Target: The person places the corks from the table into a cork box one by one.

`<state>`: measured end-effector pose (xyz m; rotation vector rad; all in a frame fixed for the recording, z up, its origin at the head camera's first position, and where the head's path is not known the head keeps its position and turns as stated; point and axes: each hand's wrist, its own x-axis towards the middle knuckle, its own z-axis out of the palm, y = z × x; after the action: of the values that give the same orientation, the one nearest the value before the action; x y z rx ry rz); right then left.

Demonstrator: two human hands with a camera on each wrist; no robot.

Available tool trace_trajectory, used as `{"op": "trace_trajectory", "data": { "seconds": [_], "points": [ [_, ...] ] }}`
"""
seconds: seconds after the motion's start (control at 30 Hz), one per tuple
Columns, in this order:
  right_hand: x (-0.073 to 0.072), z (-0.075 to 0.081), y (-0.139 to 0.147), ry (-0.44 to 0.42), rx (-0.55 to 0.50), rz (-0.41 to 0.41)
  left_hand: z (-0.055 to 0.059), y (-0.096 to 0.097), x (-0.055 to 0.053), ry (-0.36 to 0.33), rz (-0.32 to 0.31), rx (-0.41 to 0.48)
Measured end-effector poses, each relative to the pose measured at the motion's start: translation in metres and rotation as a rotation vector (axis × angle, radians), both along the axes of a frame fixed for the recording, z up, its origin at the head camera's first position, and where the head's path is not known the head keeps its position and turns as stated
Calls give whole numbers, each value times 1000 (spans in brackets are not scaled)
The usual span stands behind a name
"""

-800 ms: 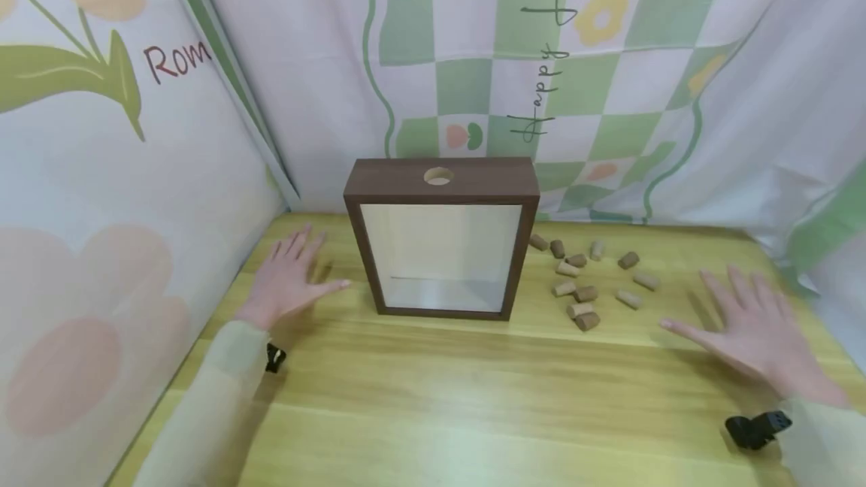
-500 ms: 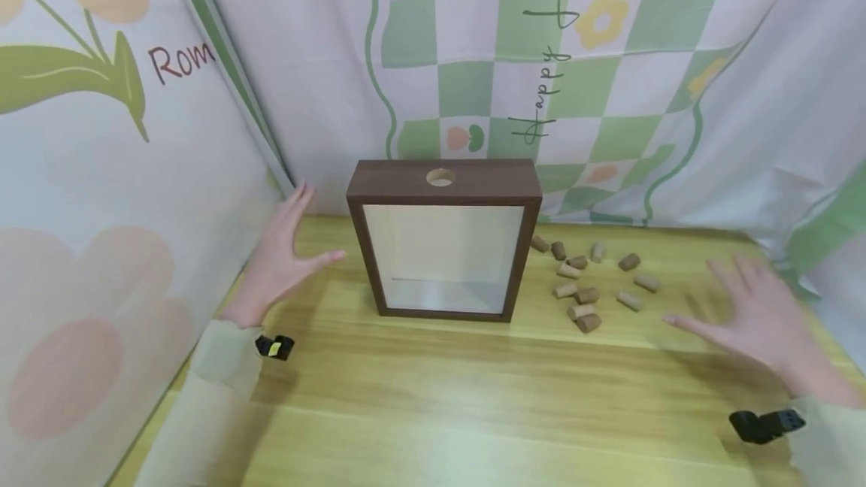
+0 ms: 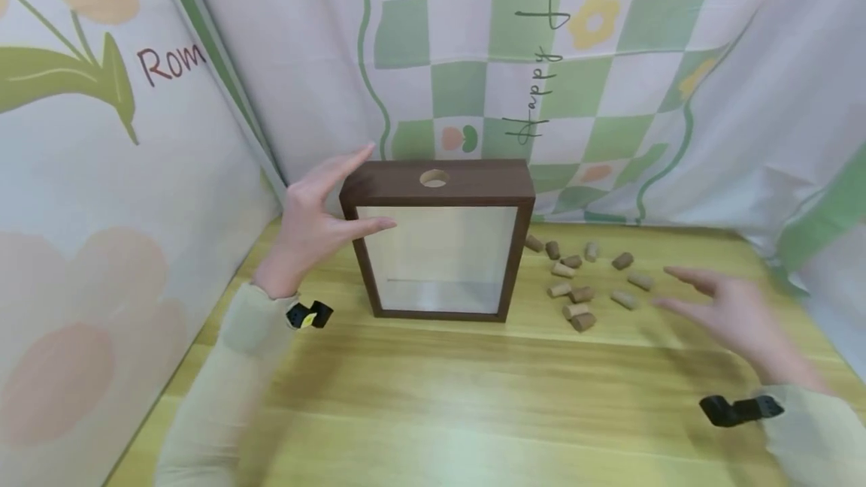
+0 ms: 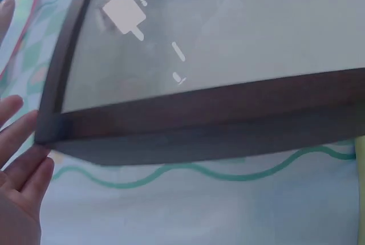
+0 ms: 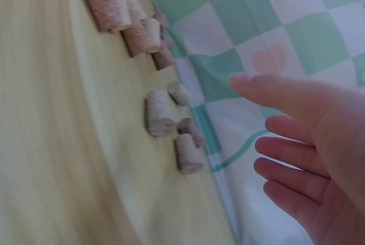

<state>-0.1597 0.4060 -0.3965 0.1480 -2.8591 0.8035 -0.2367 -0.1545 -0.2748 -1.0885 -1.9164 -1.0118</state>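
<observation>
A dark brown wooden shadow box (image 3: 434,314) with a clear front pane and a round hole (image 3: 434,179) in its top stands upright on the table. My left hand (image 3: 311,224) is at its upper left corner, thumb in front of the pane and fingers reaching behind the top. In the left wrist view the fingers (image 4: 25,171) lie right at the frame's corner. Wine corks (image 3: 580,294), light and dark, lie scattered right of the box. Beside them my right hand (image 3: 744,322) hovers with its thumb and fingers apart, holding nothing, as the right wrist view also shows.
The wooden table (image 3: 433,397) runs up to a green-and-white checked curtain (image 3: 460,89) behind the box. A flower-printed cloth (image 3: 81,261) hangs along the left side. A black wrist camera (image 3: 740,410) sits on my right sleeve; another is on the left.
My left hand has risen from the table's left side and moved right to the box's top corner. My right hand has turned, its fingers drawing together, and shifted slightly left. Box and corks stay put.
</observation>
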Motion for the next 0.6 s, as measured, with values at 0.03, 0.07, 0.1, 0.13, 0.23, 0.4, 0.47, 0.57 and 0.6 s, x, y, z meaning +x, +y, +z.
{"op": "trace_trajectory", "data": {
  "seconds": [0.03, 0.07, 0.1, 0.13, 0.23, 0.4, 0.47, 0.57, 0.6],
  "points": [
    [-2, -3, -2, -4, -3, 7, -2, 2, -1, -9, -8, -5],
    [-4, -5, -3, -4, -4, 13, -3, 3, -2, -20, -13, -13],
    [-5, -8, -5, -12, -7, 18, -5, 4, -3, -28, -12, -21],
    [-7, -11, -6, -18, -14, 23, -7, 6, -3, -39, -5, -23],
    [-10, -19, -9, -42, -34, 35, -12, 8, -5, -48, -2, -28],
    [-17, -32, -12, -50, -43, 44, -19, 9, -8, 8, 18, -38],
    [-20, -36, -13, -37, -41, 46, -21, 10, -9, 29, 22, -36],
    [-23, -41, -13, -15, -42, 51, -22, 11, -12, 57, 20, -24],
    [-24, -42, -13, -6, -39, 52, -23, 11, -12, 63, 18, -17]
  ]
}}
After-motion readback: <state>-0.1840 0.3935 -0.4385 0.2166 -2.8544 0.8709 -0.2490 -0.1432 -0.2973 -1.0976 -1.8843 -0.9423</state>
